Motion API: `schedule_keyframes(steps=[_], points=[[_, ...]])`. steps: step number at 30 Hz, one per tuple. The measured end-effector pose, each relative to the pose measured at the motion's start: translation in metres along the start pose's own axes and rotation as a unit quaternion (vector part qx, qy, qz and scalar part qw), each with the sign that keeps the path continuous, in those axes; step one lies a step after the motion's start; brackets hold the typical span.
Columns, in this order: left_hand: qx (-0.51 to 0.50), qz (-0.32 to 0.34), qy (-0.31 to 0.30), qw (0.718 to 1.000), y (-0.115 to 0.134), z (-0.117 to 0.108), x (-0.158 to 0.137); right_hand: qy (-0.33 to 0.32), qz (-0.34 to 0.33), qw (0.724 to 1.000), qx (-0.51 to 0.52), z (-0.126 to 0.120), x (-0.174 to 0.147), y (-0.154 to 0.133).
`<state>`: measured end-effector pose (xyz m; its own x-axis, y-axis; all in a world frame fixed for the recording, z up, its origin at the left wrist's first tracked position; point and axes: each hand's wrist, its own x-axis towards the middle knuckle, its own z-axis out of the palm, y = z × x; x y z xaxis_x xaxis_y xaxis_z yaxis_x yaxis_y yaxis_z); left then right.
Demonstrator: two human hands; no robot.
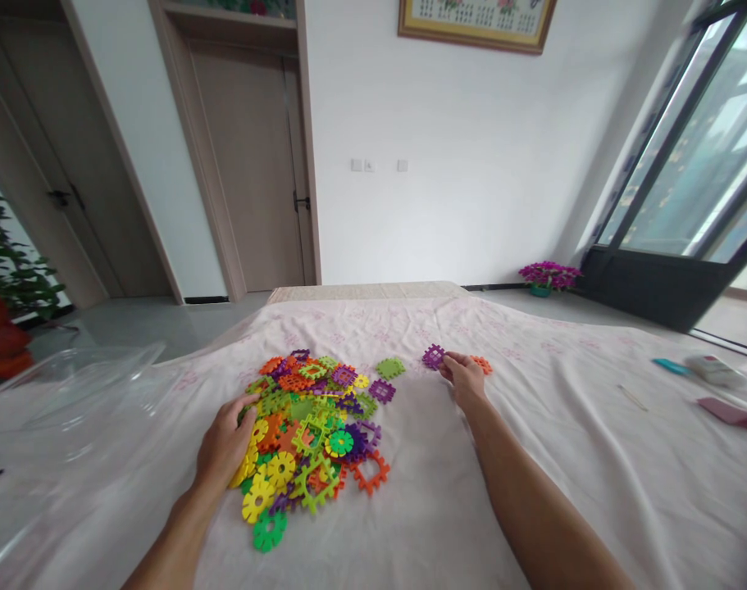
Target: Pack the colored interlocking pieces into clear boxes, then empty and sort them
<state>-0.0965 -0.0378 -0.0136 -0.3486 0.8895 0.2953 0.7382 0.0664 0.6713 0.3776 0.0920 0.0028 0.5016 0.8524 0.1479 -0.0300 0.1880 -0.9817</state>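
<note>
A heap of colourful plastic interlocking pieces [299, 407] lies on the pale, flower-patterned cloth. My left hand [225, 434] rests against the heap's left edge, fingers and thumb apart and their tips partly hidden among the pieces. To the right, my right hand [465, 378] pinches a purple interlocking piece [433, 356] by its edge, just over the cloth. An orange piece [482, 364] lies beside that hand, partly hidden behind it. Between the heap and my right hand sit a green piece [390, 367] and another purple piece [382, 391].
Clear plastic packaging [71, 401] covers the left side of the cloth [422, 508]. At the far right lie a white object [714, 370], a blue item [671, 366] and a pink item [733, 413]. Pink flowers [550, 275] stand on the floor beyond.
</note>
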Motion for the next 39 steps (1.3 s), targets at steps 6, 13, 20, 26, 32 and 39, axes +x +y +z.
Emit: schedule_keyframes(steps=[6,13,20,26,32,39], points=[[-0.005,0.003,-0.001,1.000,-0.001,0.000,0.000,0.033,-0.068,0.980,-0.186,-0.016,0.005,0.007],[0.003,-0.001,0.001,1.000,0.004,-0.002,-0.001,-0.092,-0.158,0.884,-0.430,-0.014,-0.006,0.003],[0.014,-0.001,0.001,1.000,0.005,-0.002,-0.001,-0.167,-0.237,0.863,-0.414,0.011,-0.030,-0.016],[0.010,-0.003,0.005,1.000,0.003,-0.001,0.000,-0.338,-0.236,0.800,-0.435,0.043,-0.068,-0.031],[0.002,-0.005,0.005,1.000,0.004,-0.001,-0.002,-0.348,-0.301,0.764,-0.452,0.048,-0.083,-0.036],[-0.004,-0.004,-0.005,1.000,0.004,-0.001,0.000,-0.351,-0.335,0.793,-0.368,0.042,-0.070,-0.031]])
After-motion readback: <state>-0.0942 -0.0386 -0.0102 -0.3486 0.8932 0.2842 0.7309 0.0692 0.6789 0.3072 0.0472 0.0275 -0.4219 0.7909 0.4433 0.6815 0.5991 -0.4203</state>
